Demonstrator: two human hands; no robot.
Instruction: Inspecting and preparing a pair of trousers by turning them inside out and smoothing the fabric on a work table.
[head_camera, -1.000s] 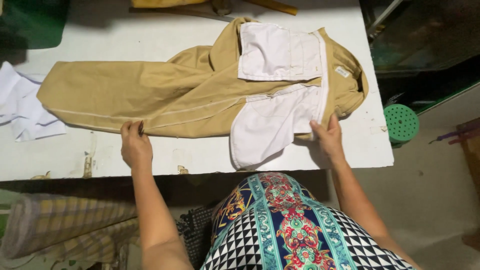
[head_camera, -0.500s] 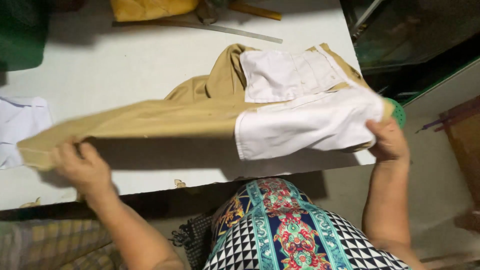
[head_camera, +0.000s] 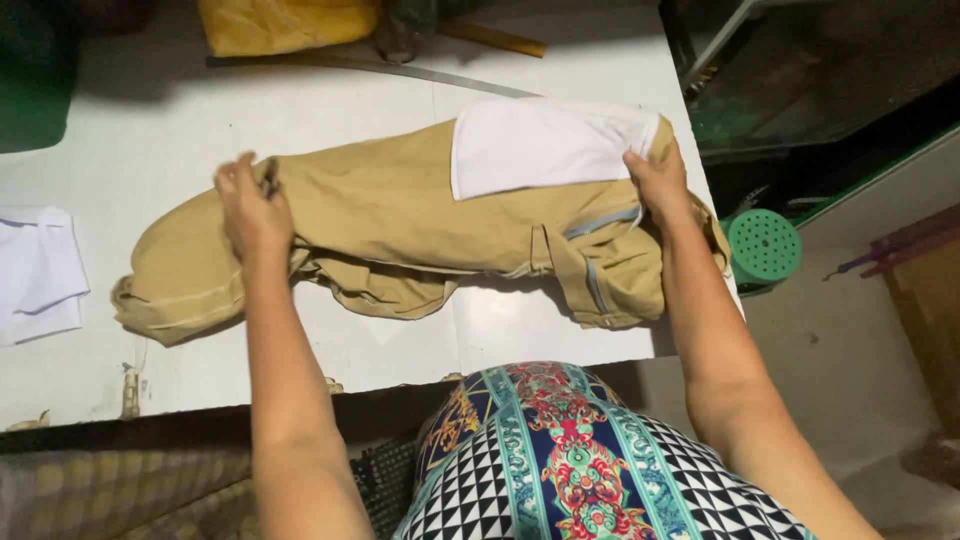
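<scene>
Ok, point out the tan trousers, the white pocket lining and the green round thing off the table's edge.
tan trousers (head_camera: 400, 215), head view, middle of the folded leg.
white pocket lining (head_camera: 540, 145), head view, centre of the white panel.
green round thing (head_camera: 764, 246), head view, its perforated top.

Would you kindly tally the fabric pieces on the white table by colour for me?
Tan: 1, the trousers gripped by the left hand and the right hand
White: 2, the pocket lining on the trousers and the white cloth at the table's left edge
Yellow: 1, the yellow fabric at the far edge
Total: 4
</scene>
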